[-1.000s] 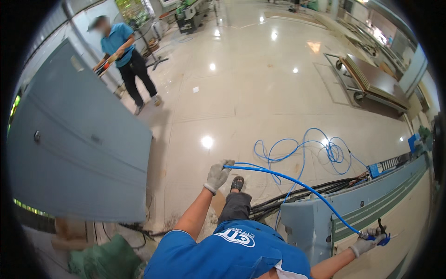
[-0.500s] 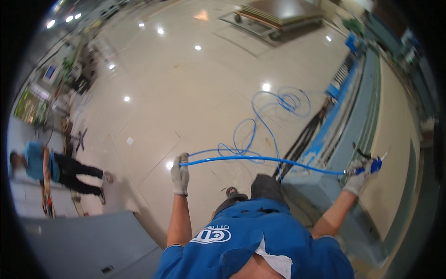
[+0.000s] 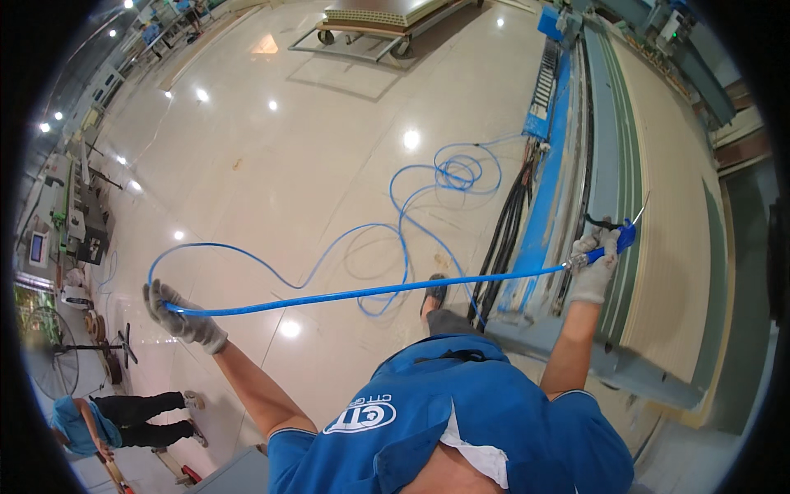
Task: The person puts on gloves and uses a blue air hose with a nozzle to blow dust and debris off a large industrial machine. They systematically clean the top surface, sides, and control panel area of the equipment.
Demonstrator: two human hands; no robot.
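A blue air hose (image 3: 354, 299) stretches across in front of me between my gloved hands. Out to the left, my left hand (image 3: 183, 317) is closed around the hose, which loops up beyond it. My right hand (image 3: 594, 262) grips a blue air blow gun (image 3: 627, 237) with a thin metal nozzle pointing up and away. The hose joins the gun at a metal fitting next to the right glove. Loose coils of the hose (image 3: 457, 173) lie on the floor ahead. The right hand is above the edge of a long machine bed carrying a pale board (image 3: 671, 247).
Black cables (image 3: 504, 247) run beside the machine's blue rail (image 3: 550, 189). A wheeled cart (image 3: 387, 41) with stacked panels stands far ahead. Another person (image 3: 123, 420) in a blue shirt stands at the lower left, near machinery along the left side. The floor is glossy tile.
My left hand has swung out to the left, drawing a longer span of hose. My right hand has risen farther along the bed with the blow gun. The view has turned right.
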